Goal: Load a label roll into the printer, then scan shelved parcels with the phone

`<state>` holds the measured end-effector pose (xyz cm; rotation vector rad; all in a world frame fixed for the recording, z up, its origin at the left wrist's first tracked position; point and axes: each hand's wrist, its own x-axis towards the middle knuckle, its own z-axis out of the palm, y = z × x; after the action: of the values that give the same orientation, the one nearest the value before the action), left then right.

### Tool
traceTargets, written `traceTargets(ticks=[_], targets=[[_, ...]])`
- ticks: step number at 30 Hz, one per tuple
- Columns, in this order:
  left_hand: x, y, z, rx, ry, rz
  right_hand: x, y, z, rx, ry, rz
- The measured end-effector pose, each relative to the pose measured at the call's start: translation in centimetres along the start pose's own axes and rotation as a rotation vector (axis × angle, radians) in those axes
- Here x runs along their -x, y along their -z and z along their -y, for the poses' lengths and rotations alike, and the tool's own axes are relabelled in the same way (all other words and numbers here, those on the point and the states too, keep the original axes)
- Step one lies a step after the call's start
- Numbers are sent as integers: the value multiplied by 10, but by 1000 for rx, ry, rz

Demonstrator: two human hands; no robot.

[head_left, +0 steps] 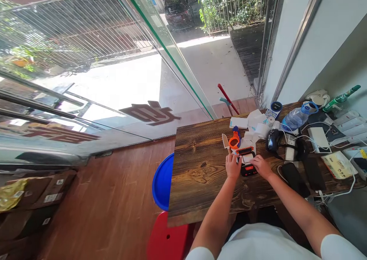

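Observation:
A small black and orange label printer (249, 171) sits on the wooden table with its lid (244, 150) raised. In its compartment lies a white paper roll (247, 159). My left hand (233, 166) grips the printer's left side, fingers bent against its edge. From the right, my right hand (261, 165) has its fingertips closed at the roll's end; the exact contact is too small to make out. Just beyond my left hand is a small knife (225, 141) with a pale blade, beside an orange and blue ring-shaped tool (234, 141).
Loose white papers (256, 118) lie behind the printer. To the right are a black headset-like device (273, 139), a large water bottle (295, 118), a black phone-like slab (295, 179) and tangled white cables. A blue stool (162, 181) and red stool (166, 239) stand left of the table (195, 168).

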<state>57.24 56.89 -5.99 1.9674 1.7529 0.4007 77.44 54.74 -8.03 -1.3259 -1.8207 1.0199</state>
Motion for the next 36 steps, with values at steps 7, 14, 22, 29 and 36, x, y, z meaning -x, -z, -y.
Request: traceTargets(ticks=[7, 14, 22, 29, 36], targets=[[-14, -14, -4, -19, -196, 163, 5, 1, 3, -94, 8, -56], [-19, -15, -8, -80, -159, 190, 7, -2, -1, -92, 3, -86], [-15, -11, -10, -106, -147, 196, 6, -3, -3, -56, 14, -71], [-10, 0, -15, -123, -217, 187, 2, -5, -6, 34, 46, -41], [-11, 22, -5, -132, -284, 124, 11, -5, -1, 205, 28, -63]])
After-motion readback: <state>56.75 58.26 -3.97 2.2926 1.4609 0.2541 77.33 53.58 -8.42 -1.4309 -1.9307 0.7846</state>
